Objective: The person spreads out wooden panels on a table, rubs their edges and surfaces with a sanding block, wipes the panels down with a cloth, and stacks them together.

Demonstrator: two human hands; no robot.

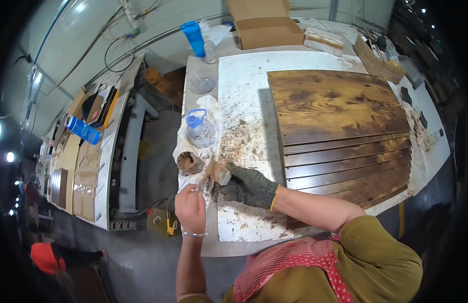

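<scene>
My left hand (190,208), bare with a bracelet at the wrist, is closed at the table's left edge. Its fingertips pinch something too small to make out. My right hand (251,188) wears a dark grey knit glove with a yellow cuff. It grips a brown-stained pale piece (219,174) that looks like cloth, close to the left fingertips. Just beyond both hands is a small container (189,162) with brown stuff inside, on a stained white cloth (182,146). Behind it lies a clear plastic jug (201,134) with a blue handled cap.
Dark brown wooden panels (340,108) lie on the white, brown-spattered board (244,101) at right. A clear bowl (202,84), a blue cup (194,39) and an open cardboard box (268,31) stand farther back. Another bench (103,197) stands at left across a gap.
</scene>
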